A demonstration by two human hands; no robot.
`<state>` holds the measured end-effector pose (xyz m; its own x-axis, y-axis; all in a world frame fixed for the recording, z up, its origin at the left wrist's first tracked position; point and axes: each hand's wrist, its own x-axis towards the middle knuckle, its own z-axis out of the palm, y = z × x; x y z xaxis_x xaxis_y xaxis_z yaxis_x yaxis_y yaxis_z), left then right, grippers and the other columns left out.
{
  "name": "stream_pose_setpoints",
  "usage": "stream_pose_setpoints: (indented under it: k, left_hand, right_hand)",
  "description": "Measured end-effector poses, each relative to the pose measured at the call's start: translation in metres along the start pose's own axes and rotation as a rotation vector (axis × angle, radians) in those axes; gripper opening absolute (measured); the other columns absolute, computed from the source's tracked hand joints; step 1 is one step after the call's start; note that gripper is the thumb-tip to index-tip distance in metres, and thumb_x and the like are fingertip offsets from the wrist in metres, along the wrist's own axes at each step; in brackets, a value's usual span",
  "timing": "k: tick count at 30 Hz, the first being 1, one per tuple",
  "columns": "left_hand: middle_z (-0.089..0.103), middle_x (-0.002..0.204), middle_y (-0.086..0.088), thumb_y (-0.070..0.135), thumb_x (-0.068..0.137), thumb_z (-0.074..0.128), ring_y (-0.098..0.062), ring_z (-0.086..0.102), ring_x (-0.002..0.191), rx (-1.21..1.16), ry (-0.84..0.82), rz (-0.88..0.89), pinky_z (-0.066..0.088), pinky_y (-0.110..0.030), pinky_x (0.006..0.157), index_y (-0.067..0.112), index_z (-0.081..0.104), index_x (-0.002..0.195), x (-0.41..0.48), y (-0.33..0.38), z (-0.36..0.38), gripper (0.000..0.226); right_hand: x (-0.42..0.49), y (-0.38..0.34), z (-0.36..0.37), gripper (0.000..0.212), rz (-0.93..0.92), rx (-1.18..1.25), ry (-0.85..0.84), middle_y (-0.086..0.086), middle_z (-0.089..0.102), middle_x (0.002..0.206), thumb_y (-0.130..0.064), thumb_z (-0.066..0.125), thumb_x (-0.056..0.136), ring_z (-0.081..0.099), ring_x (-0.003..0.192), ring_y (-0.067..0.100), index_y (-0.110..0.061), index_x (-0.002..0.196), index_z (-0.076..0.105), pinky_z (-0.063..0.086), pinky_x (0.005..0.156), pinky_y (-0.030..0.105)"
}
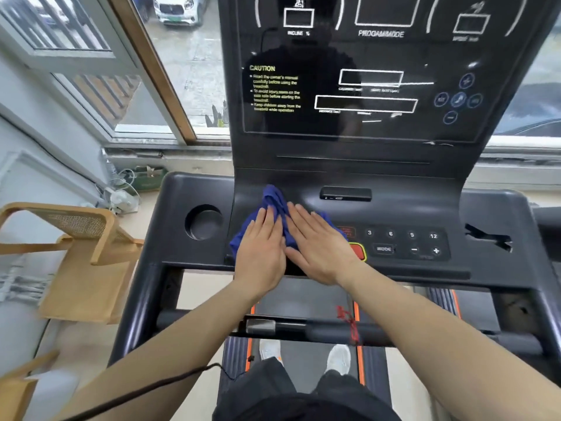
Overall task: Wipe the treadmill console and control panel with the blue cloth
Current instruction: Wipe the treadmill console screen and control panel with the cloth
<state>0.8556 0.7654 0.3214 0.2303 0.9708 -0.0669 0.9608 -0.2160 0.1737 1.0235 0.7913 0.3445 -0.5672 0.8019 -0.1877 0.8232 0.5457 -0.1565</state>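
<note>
Blue crumpled cloth [274, 208] lies on the dark grey treadmill control panel [403, 243], left of its numbered buttons [400, 234]. Left hand [261, 250] and right hand [318, 247] press flat on it, fingers extended, side by side.

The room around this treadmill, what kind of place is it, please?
Probably a home or a small private exercise room, not a big gym: one treadmill console stands at a window facing parked cars, with a wooden chair beside it.
</note>
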Motion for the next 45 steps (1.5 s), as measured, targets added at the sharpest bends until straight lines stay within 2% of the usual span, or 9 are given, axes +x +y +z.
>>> stream_pose_setpoints:
  k: [10, 14, 19, 23, 27, 32, 36, 42, 45]
  left_hand:
    - [0.011, 0.166, -0.012, 0.026, 0.105, 0.022, -0.026, 0.006, 0.153, -0.040, -0.116, 0.288, 0.001, -0.036, 0.123, 0.007, 0.017, 0.157, 0.058, 0.182, 0.007, 0.056]
    - [0.021, 0.163, -0.011, 0.029, 0.100, 0.025, -0.024, 0.016, 0.152, -0.053, -0.141, 0.357, 0.010, -0.036, 0.124, 0.009, 0.027, 0.155, 0.055, 0.166, 0.004, 0.059]
    - [0.045, 0.151, -0.015, 0.030, 0.097, 0.023, -0.027, 0.039, 0.143, -0.046, -0.002, 0.135, 0.020, -0.038, 0.119, 0.004, 0.048, 0.144, 0.020, 0.088, -0.003, 0.059]
    - [0.039, 0.156, -0.013, 0.035, 0.100, 0.021, -0.026, 0.030, 0.148, -0.057, 0.003, 0.056, 0.014, -0.034, 0.120, 0.007, 0.042, 0.149, 0.018, 0.098, -0.005, 0.060]
    - [0.024, 0.163, -0.009, 0.034, 0.101, 0.016, -0.025, 0.017, 0.152, -0.011, -0.037, 0.197, 0.013, -0.036, 0.123, 0.009, 0.027, 0.156, 0.053, 0.163, 0.007, 0.061]
    - [0.036, 0.157, -0.016, 0.033, 0.096, 0.015, -0.031, 0.031, 0.147, 0.085, -0.086, 0.330, 0.022, -0.042, 0.120, 0.004, 0.037, 0.150, 0.054, 0.217, 0.016, 0.065]
    - [0.047, 0.149, -0.019, 0.027, 0.095, 0.031, -0.033, 0.043, 0.140, 0.137, -0.096, 0.430, 0.038, -0.045, 0.114, 0.001, 0.049, 0.143, 0.032, 0.203, 0.020, 0.057]
    - [0.018, 0.164, -0.015, 0.026, 0.105, 0.027, -0.027, 0.013, 0.153, 0.064, -0.010, 0.365, 0.004, -0.036, 0.123, 0.004, 0.021, 0.156, 0.079, 0.236, 0.016, 0.055]
    - [0.029, 0.160, -0.017, 0.027, 0.100, 0.032, -0.029, 0.024, 0.150, 0.017, -0.028, 0.398, 0.015, -0.039, 0.122, 0.003, 0.033, 0.152, 0.062, 0.233, 0.015, 0.057]
  right_hand:
    - [-0.135, 0.141, 0.015, 0.087, 0.338, 0.103, 0.082, 0.004, -0.007, 0.167, -0.072, 0.002, 0.095, -0.005, 0.155, 0.018, -0.014, 0.160, 0.006, 0.006, 0.126, 0.041]
    - [-0.126, 0.125, 0.016, 0.085, 0.404, 0.141, 0.121, 0.004, -0.010, 0.167, -0.069, -0.002, 0.095, -0.012, 0.153, 0.016, -0.013, 0.159, -0.001, -0.004, 0.125, 0.035]
    - [-0.064, 0.063, 0.012, 0.079, 0.187, 0.199, 0.119, 0.003, -0.011, 0.166, -0.063, 0.006, 0.099, -0.011, 0.154, 0.015, -0.012, 0.159, -0.001, -0.003, 0.126, 0.036]
    - [-0.073, 0.081, 0.014, 0.074, 0.092, 0.132, 0.100, -0.001, -0.007, 0.168, -0.061, 0.009, 0.101, -0.006, 0.155, 0.013, -0.017, 0.160, 0.003, 0.003, 0.126, 0.038]
    - [-0.115, 0.143, 0.024, 0.071, 0.251, 0.056, 0.157, -0.001, 0.001, 0.168, -0.057, 0.014, 0.100, 0.005, 0.155, 0.019, -0.019, 0.160, 0.013, 0.013, 0.125, 0.044]
    - [-0.154, 0.154, 0.034, 0.069, 0.479, 0.054, 0.251, 0.004, 0.011, 0.167, -0.053, 0.017, 0.102, 0.009, 0.155, 0.021, -0.015, 0.159, 0.019, 0.009, 0.125, 0.040]
    - [-0.175, 0.142, 0.048, 0.068, 0.380, 0.051, 0.241, 0.007, 0.012, 0.167, -0.050, 0.024, 0.103, 0.012, 0.155, 0.022, -0.012, 0.159, 0.021, 0.014, 0.124, 0.042]
    - [-0.147, 0.197, 0.029, 0.069, 0.391, 0.028, 0.253, 0.007, 0.010, 0.167, -0.049, 0.013, 0.101, 0.010, 0.155, 0.022, -0.012, 0.158, 0.019, 0.017, 0.125, 0.045]
    - [-0.161, 0.171, 0.036, 0.070, 0.440, 0.068, 0.282, 0.009, 0.012, 0.166, -0.049, 0.015, 0.101, 0.010, 0.154, 0.023, -0.009, 0.158, 0.022, 0.009, 0.125, 0.041]
